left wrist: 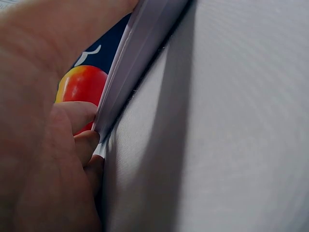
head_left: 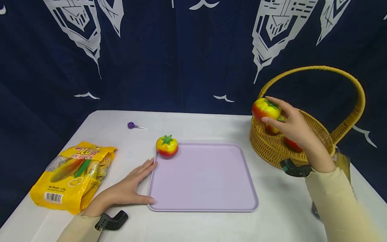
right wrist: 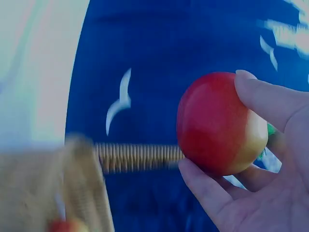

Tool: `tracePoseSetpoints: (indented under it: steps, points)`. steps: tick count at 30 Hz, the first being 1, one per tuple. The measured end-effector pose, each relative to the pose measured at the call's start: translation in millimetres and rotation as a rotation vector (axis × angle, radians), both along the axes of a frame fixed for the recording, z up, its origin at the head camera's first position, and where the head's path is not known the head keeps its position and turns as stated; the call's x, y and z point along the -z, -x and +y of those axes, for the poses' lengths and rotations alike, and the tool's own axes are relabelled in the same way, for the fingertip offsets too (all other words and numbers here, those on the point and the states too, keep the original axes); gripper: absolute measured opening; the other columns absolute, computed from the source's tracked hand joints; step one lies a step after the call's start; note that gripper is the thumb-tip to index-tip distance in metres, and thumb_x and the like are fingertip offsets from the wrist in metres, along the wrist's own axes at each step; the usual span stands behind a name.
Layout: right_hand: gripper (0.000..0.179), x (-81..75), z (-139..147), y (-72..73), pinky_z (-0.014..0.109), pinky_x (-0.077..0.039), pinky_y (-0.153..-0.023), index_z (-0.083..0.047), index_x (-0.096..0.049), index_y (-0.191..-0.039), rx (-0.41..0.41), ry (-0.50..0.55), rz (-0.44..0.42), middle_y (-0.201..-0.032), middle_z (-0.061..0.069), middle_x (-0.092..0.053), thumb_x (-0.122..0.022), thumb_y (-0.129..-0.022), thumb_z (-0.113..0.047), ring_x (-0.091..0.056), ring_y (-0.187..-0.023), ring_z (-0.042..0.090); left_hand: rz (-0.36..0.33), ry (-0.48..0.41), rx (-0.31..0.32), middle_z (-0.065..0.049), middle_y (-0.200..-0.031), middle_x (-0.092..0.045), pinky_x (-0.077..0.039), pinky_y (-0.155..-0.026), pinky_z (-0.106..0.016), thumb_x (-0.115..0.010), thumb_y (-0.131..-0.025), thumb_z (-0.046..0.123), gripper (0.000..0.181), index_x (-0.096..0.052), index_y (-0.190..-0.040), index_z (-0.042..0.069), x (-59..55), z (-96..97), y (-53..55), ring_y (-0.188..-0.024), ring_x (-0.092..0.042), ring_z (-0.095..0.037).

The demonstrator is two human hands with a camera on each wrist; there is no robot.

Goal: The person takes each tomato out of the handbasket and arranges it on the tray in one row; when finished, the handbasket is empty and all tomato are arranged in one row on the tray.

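A red-and-yellow toy tomato [head_left: 263,110] is in my right hand [head_left: 294,127], pinched between thumb and fingers above the left rim of a wicker basket [head_left: 262,146]. In the right wrist view, that tomato [right wrist: 215,123] shows its red underside. More red and yellow fruit [head_left: 292,144] lies inside the basket, partly hidden by the hand. My left hand [head_left: 128,188] touches the left edge of a lilac tray [head_left: 205,178] with straight, spread fingers. Another tomato [head_left: 167,147] with a green leafy top sits at the tray's back left corner.
A yellow mango-print snack bag [head_left: 72,178] lies on the white table left of my left hand. Farther back is a small purple-headed item [head_left: 131,125] with a thin pale stem. The basket's tall handle [head_left: 359,97] arches up at right. Something partly hidden stands behind the right sleeve.
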State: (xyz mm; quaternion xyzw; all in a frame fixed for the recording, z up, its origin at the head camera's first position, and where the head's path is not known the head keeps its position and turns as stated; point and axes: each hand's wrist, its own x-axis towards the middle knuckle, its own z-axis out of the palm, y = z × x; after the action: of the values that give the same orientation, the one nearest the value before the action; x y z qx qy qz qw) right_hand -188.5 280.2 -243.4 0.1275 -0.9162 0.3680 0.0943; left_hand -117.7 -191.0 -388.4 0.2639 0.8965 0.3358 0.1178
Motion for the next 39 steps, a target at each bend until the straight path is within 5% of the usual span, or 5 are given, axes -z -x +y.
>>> tracePoseSetpoints:
  steps: [6,9,11,17,39]
  points:
    - [0.062,26.1,-61,1.7,0.024,-0.048,-0.083,-0.013,-0.043,-0.140,-0.169,0.031,0.120,-0.132,0.016,-0.045,-0.070,-0.085,-0.014,-0.046,-0.110,0.031,-0.004,0.007,-0.003,-0.012,-0.155,-0.008,-0.010,-0.105,-0.061,-0.074,-0.070,0.056,0.105,-0.022,-0.150,0.012,1.1,-1.4,-0.9,-0.138,-0.007,-0.036]
    - [0.061,48.5,-93,4.0,0.035,-0.051,-0.081,-0.009,-0.047,-0.137,-0.265,0.064,0.148,-0.133,0.015,-0.045,-0.072,-0.082,-0.008,-0.046,-0.115,0.031,-0.003,0.010,-0.007,-0.012,-0.155,-0.008,-0.011,-0.105,-0.061,-0.074,-0.070,0.056,0.105,-0.022,-0.150,0.013,1.8,-1.9,-1.1,-0.138,-0.008,-0.036]
    - [0.060,62.9,-113,4.3,0.045,-0.050,-0.082,-0.009,-0.048,-0.136,-0.303,0.065,0.149,-0.134,0.014,-0.046,-0.074,-0.081,-0.008,-0.046,-0.117,0.030,0.002,0.007,-0.005,-0.012,-0.155,-0.009,-0.011,-0.105,-0.061,-0.074,-0.070,0.056,0.105,-0.022,-0.150,0.012,2.4,-2.3,-1.7,-0.138,-0.008,-0.036]
    - [0.061,95.2,-155,4.8,0.040,-0.048,-0.087,-0.011,-0.049,-0.135,-0.375,0.061,0.102,-0.134,0.011,-0.047,-0.075,-0.080,-0.011,-0.048,-0.116,0.026,0.025,0.005,0.007,-0.011,-0.155,-0.009,-0.012,-0.105,-0.060,-0.073,-0.070,0.057,0.104,-0.022,-0.150,0.013,3.9,-3.6,-2.7,-0.138,-0.009,-0.035]
    - [0.061,124.1,-174,14.1,0.041,-0.034,-0.102,-0.008,-0.049,-0.135,-0.427,0.038,0.069,-0.134,0.014,-0.046,-0.075,-0.080,-0.011,-0.044,-0.122,0.029,0.026,0.016,0.006,-0.011,-0.155,-0.009,-0.012,-0.105,-0.060,-0.074,-0.070,0.056,0.105,-0.022,-0.150,0.011,2.4,-2.1,2.1,-0.138,-0.008,-0.035]
